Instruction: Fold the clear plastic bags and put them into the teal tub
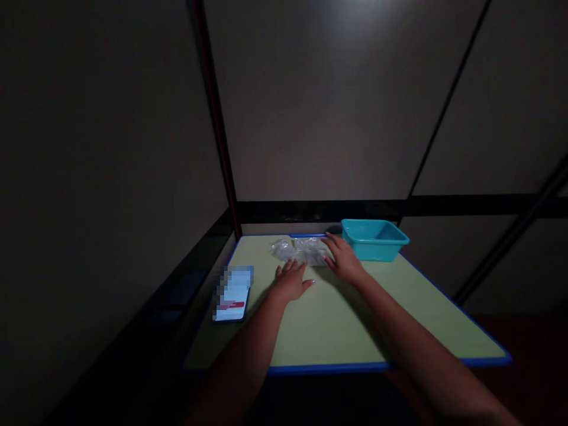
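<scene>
Several clear plastic bags (309, 244) lie flat near the back of the pale green table (323, 331). One crumpled clear bag (283, 249) is at their left end. My left hand (291, 283) is palm down just in front of the bags, fingers spread, its fingertips at their near edge. At the right end of the bags is my right hand (342, 258), its thumb and fingers apart around their edge. Whether its fingertips press on the plastic I cannot tell. Neither hand is closed on anything.
A turquoise plastic basin (375, 241) stands at the back right, close beyond my right hand. A phone (235, 294) with a lit screen lies at the left edge. Blue edging (328, 368) runs around the table. Wall panels (310, 118) rise behind and at left.
</scene>
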`<state>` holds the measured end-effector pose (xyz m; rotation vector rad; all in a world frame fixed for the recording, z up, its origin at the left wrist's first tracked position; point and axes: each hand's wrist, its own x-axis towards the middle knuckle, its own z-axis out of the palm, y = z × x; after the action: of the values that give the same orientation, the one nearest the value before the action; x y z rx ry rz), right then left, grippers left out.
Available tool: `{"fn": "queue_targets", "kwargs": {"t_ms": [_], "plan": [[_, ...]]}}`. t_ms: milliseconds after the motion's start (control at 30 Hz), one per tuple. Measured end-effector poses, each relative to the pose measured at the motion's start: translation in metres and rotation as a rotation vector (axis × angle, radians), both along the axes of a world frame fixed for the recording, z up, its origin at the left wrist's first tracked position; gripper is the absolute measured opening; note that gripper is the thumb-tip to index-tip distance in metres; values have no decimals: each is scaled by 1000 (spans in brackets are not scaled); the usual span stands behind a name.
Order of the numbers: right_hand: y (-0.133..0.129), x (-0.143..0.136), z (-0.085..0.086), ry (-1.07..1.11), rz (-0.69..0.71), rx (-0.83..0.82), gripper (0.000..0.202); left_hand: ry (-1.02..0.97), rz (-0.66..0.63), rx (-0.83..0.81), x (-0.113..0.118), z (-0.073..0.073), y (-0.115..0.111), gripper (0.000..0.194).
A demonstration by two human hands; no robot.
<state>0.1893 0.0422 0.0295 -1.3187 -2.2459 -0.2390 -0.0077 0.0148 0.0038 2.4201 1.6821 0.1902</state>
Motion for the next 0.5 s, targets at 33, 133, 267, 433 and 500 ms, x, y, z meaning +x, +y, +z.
{"fn": "queue_targets", "kwargs": {"t_ms": [33, 133, 267, 433, 500], "plan": [[2, -3, -8, 13, -23, -54, 52, 9, -10, 10, 0, -1, 0, 67], [9, 0, -26, -4, -9, -183, 60, 16, -14, 27, -2, -5, 5, 66], [15, 12, -35, 13, 42, -227, 57, 23, -24, 38, -5, -9, 12, 64], [15, 14, -37, -48, 52, -413, 55, 35, -49, 109, -4, 0, 2, 49], [15, 13, -38, -73, 66, -433, 54, 30, -71, 128, -3, 6, -4, 44]]}}
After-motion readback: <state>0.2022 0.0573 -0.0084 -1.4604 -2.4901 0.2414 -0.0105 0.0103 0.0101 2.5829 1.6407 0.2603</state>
